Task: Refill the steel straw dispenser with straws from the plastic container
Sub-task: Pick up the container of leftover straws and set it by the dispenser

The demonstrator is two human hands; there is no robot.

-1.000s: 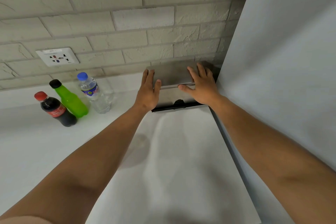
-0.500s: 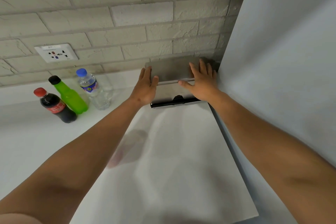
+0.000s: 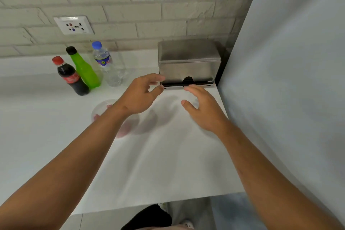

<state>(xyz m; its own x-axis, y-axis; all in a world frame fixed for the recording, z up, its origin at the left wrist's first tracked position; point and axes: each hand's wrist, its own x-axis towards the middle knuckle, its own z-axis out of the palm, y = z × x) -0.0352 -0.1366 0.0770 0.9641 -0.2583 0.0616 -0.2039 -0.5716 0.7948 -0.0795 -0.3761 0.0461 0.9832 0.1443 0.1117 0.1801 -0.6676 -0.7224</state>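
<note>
Three bottles: cola bottle (image 3: 71, 76), green bottle (image 3: 85, 70) and water bottle (image 3: 107, 64), standing in a row well to the left of the dispenser, against the brick wall.
Socket: wall socket (image 3: 73, 25), above the bottles, up and left of the dispenser.
Counter: white counter (image 3: 37, 136), bearing the dispenser at its back right corner.
Plastic container: a faint, clear round shape with a pinkish tint (image 3: 104, 110), near the front left of the dispenser, partly behind the left forearm; too blurred to tell whether straws are in it.
Left hand (image 3: 140, 96): just in front of the dispenser's left end, fingers apart and curled, holding nothing.
Dispenser: steel dispenser (image 3: 188, 61), lid down, black bar along its front foot.
Right hand (image 3: 202, 109): in front of the dispenser, fingers spread, empty, fingertips close to the black bar.
Progress: judged early or between steps; the lid is shut and no straw is in view in either hand.
Left to do: open the lid, bring straws over, load them, close up.
</note>
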